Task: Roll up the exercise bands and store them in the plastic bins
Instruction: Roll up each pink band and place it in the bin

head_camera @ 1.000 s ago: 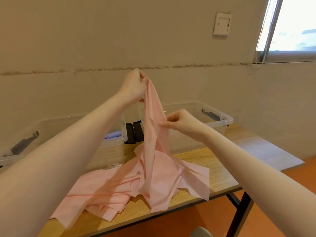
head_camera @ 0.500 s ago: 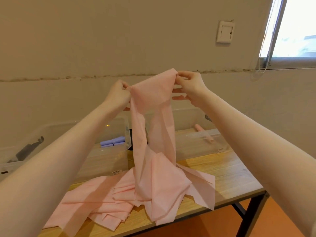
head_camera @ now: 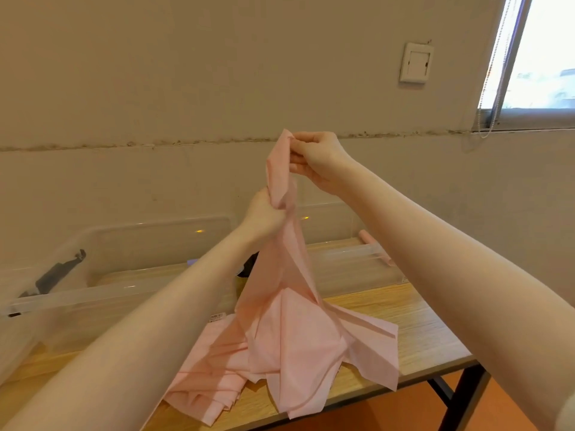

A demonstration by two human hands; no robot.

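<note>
The right hand (head_camera: 314,160) pinches the top end of a long pale pink stretchy exercise band (head_camera: 289,325) with curled fingers (head_camera: 300,141), lifted in front of the wall, while just below it the left hand (head_camera: 264,213) grips the gathered band in a closed fist. From the left fist the band hangs down and spreads into a loose crumpled heap on the wooden tabletop (head_camera: 426,325) beneath both hands, one corner draping just past the near edge. Behind the heap, below and to the left of the fingers, stands a clear plastic bin (head_camera: 102,293) with a dark latch; a second clear plastic bin (head_camera: 351,262) stands below and to the right, holding a rolled pink band (head_camera: 368,241) partly hidden by the right forearm. Right of the heap the tabletop lies bare up to its right edge.
</note>
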